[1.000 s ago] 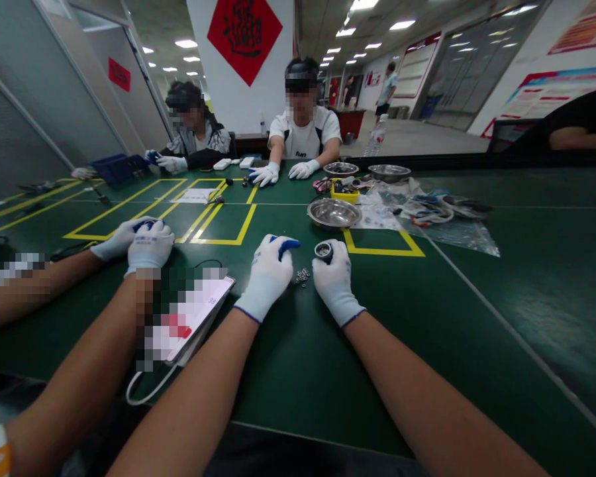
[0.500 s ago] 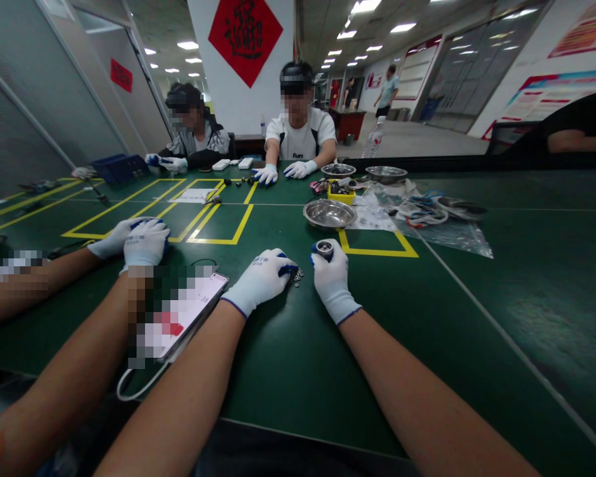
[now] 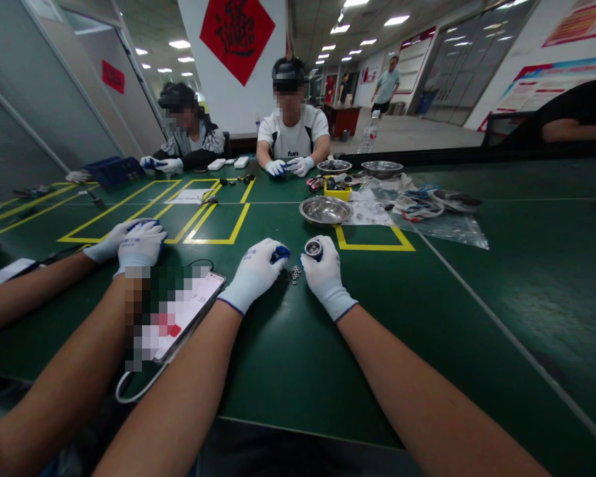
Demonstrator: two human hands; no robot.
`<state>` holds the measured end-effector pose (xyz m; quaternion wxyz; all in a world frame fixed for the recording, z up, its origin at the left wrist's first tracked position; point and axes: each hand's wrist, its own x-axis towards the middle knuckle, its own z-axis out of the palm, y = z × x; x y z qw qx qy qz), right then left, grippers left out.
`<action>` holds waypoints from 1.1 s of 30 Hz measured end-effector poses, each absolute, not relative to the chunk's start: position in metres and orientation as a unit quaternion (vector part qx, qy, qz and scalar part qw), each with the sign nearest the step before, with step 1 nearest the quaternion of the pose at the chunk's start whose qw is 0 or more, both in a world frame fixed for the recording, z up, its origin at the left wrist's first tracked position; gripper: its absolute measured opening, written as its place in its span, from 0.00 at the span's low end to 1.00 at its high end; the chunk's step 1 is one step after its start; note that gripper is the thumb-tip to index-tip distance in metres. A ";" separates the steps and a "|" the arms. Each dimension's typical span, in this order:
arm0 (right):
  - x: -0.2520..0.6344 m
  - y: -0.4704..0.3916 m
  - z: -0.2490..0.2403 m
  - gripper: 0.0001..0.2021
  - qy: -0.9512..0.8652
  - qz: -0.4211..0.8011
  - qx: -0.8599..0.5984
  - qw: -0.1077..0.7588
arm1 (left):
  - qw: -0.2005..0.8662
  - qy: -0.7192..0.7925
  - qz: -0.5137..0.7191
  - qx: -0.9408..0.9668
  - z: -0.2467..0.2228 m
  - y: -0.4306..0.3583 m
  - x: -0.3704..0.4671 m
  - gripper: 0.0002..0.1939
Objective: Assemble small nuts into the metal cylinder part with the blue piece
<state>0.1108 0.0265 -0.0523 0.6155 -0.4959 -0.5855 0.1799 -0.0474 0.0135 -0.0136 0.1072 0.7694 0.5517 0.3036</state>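
My right hand point(image 3: 324, 273), in a white glove with blue fingertips, is wrapped around a small round metal part point(image 3: 313, 249). Its open, ringed end faces up and tilts toward my left hand. My left hand point(image 3: 259, 270), gloved alike, has thumb and fingers pinched together beside the metal part. Whatever sits in that pinch is too small or hidden to name. Between the two hands, a little pile of small metal nuts or rings point(image 3: 295, 274) lies on the green table point(image 3: 298, 358).
A phone point(image 3: 193, 311) with a white cable lies left of my left arm. Beside it rest a neighbour's gloved hands point(image 3: 142, 245). Ahead stand a steel bowl point(image 3: 326, 211), a yellow box point(image 3: 338, 190) and plastic bags point(image 3: 432, 212). Co-workers sit opposite.
My left hand has lifted slightly off the pile of small metal pieces. My right hand has shifted left, bringing the metal part nearer. The co-worker opposite has brought both hands together.
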 end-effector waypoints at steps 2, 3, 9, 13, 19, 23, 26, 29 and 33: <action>0.110 0.026 -0.051 0.09 -0.595 0.181 -0.490 0.611 | 0.120 0.519 0.379 0.757 -0.010 0.011 -0.046 0.08; 0.110 0.025 -0.051 0.09 -0.601 0.180 -0.486 0.608 | 0.125 0.497 0.411 0.753 -0.007 0.009 -0.045 0.08; 0.108 0.022 -0.050 0.09 -0.631 0.166 -0.479 0.587 | 0.097 0.453 0.441 0.769 0.005 -0.002 -0.039 0.09; 0.108 0.021 -0.049 0.09 -0.646 0.158 -0.469 0.581 | 0.090 0.452 0.409 0.788 0.007 -0.005 -0.036 0.09; 0.108 0.018 -0.048 0.09 -0.662 0.149 -0.470 0.564 | 0.081 0.456 0.384 0.799 0.009 -0.010 -0.030 0.06; 0.108 0.016 -0.047 0.09 -0.674 0.121 -0.469 0.558 | 0.086 0.464 0.386 0.792 0.010 -0.011 -0.027 0.05; 0.108 0.016 -0.048 0.08 -0.683 0.101 -0.467 0.553 | 0.101 0.473 0.391 0.783 0.010 -0.010 -0.026 0.04; 0.108 0.017 -0.049 0.09 -0.690 0.090 -0.471 0.542 | 0.128 0.488 0.405 0.762 0.008 -0.010 -0.025 0.03; 0.109 0.020 -0.052 0.08 -0.697 0.066 -0.486 0.524 | 0.178 0.522 0.433 0.713 0.003 -0.007 -0.023 0.03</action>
